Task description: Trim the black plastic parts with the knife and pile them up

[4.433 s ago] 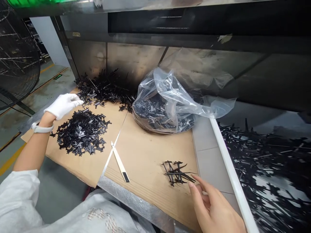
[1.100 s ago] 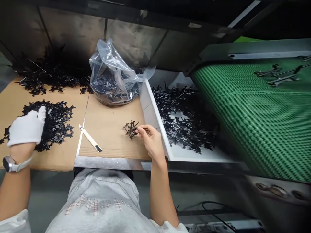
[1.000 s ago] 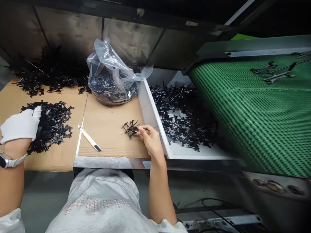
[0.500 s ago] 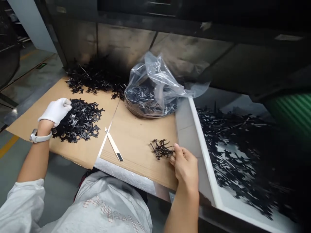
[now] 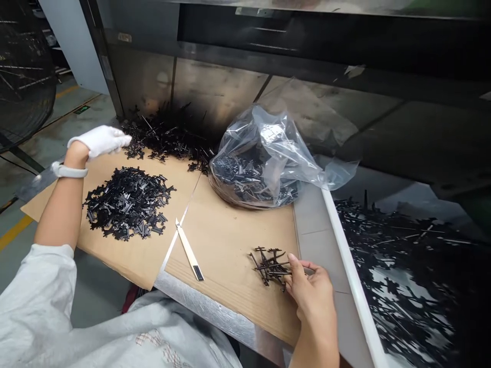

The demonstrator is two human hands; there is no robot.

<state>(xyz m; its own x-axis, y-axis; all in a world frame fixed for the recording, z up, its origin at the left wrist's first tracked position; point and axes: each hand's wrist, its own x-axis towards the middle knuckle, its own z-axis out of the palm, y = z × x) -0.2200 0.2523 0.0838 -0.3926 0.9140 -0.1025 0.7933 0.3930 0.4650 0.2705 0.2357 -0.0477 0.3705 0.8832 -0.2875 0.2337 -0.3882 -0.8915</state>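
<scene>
Right fingers (image 5: 294,263) pinch one black part (image 5: 274,265). Near left fingers (image 5: 119,139), grip unclear, are two black heaps (image 5: 130,204); rightward, one knife (image 5: 187,251) on the cardboard-covered bench (image 5: 215,306); leftward, one fan (image 5: 26,76).

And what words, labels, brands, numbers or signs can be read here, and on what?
None reads clearly.
Shirt: checked lettering, partly showing, unreadable.
Pale label on the dark panel: too small and blurred.
Green sign on the floor: too small to read.
</scene>
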